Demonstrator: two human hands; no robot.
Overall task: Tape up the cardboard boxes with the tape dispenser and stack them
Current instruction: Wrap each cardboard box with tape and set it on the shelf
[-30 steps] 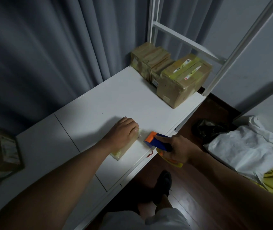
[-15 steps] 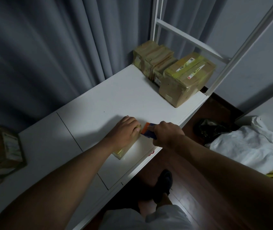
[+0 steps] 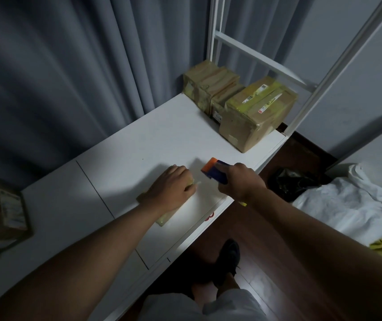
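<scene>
Work in hand, judged about midway: the left hand presses a small flat box onto the counter near its front edge, grip partly curled over it; just right, the right hand holds the tape dispenser, grip closed round its handle, nose raised clear of the box; an untaped-looking box waits far left; taped boxes sit grouped at the far right corner.

The left hand covers most of the small box; only its near corner shows. The right hand hides the dispenser body, so the tape roll cannot be seen. The box at the left is dark and blurred, its label unreadable. Labels on the far boxes are too small to read
</scene>
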